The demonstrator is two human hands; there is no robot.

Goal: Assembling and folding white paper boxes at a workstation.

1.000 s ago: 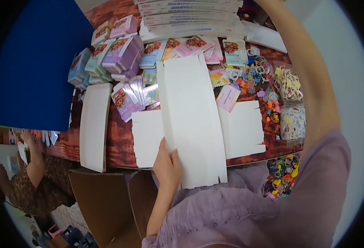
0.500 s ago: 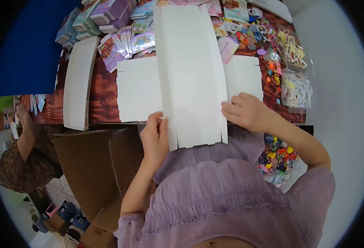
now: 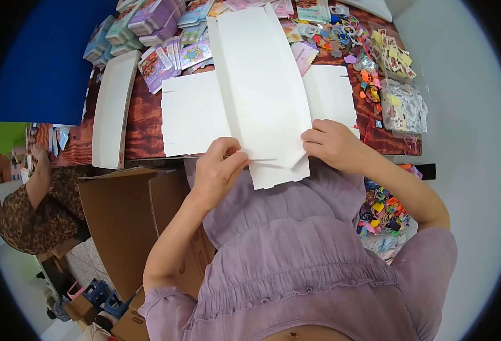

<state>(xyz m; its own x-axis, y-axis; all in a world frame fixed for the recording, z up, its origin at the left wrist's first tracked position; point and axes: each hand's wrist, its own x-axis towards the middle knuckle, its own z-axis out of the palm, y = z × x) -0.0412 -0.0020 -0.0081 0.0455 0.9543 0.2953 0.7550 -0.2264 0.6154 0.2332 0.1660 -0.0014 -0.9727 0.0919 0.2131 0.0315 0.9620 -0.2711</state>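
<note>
Carton (image 3: pixel 262 85) overhangs the counter (image 3: pixel 147 116), its near-left corner pinched in my left hand (image 3: pixel 217 172), its right side gripped in my curled right hand (image 3: pixel 337 146).

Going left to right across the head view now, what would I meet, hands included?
Blue panel, shallow white tray, left hand, long white cardboard piece, right hand, clear bag of whitish pieces.

"Your box (image 3: pixel 262 91) looked like smooth, matt white card."

"And your carton (image 3: pixel 117 227)?"

"It was matt brown cardboard, while your blouse (image 3: pixel 296 244) was crinkled, matt cloth."

"Your table (image 3: pixel 147 108) showed streaky wood grain under a slight sheen."

"Yes, and your bag (image 3: pixel 405 108) was clear, shiny plastic."
</note>
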